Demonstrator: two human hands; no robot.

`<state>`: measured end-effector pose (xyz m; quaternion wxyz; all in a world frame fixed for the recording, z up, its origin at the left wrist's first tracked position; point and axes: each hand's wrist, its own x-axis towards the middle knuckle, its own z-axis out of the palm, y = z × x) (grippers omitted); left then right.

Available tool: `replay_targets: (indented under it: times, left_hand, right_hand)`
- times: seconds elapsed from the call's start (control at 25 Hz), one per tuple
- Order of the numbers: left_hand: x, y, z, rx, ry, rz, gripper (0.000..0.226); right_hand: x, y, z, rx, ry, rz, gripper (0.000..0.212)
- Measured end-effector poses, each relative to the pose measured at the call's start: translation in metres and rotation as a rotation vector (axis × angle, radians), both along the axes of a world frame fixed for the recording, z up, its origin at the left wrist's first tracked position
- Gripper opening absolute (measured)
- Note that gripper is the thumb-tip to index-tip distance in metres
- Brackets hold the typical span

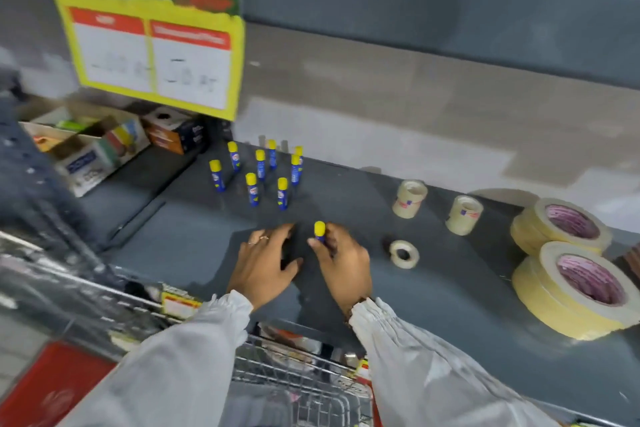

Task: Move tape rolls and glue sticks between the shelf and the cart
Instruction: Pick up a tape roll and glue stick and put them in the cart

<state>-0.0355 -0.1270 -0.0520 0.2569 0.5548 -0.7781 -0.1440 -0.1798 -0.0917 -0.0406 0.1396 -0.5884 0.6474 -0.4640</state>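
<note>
My right hand (341, 265) grips a blue glue stick with a yellow cap (319, 231), upright over the grey shelf (194, 236). My left hand (268, 262) rests beside it, palm down, fingers apart, holding nothing. Several more glue sticks (252, 189) stand upright further back. To the right a small tape roll (404, 254) lies flat, and two clear tape stacks (409, 198) (464, 215) stand behind it. Two piles of wide masking tape (559, 225) (578, 291) sit at the far right. The wire cart (294, 388) is below my arms.
Open cardboard boxes of stationery (86, 152) and a dark box (176, 133) stand at the shelf's left back. A yellow price sign (156, 52) hangs above them. Price labels (180, 305) line the shelf's front edge. A red panel (55, 388) is at the lower left.
</note>
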Motion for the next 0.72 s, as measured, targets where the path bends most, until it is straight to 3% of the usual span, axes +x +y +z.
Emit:
replay_targets:
  times: [0.28, 0.52, 0.72]
  left_hand:
    - [0.122, 0.024, -0.001, -0.094, -0.028, 0.228, 0.057]
    - [0.138, 0.042, -0.013, -0.069, 0.01, 0.266, 0.057]
    - [0.147, 0.06, -0.03, -0.11, 0.019, 0.26, 0.052]
  right_hand:
    - [0.069, -0.056, -0.002, 0.129, -0.135, -0.006, 0.026]
    - [0.07, -0.051, -0.011, 0.07, -0.126, -0.179, 0.039]
    - [0.069, -0.034, -0.009, 0.112, -0.17, -0.183, 0.063]
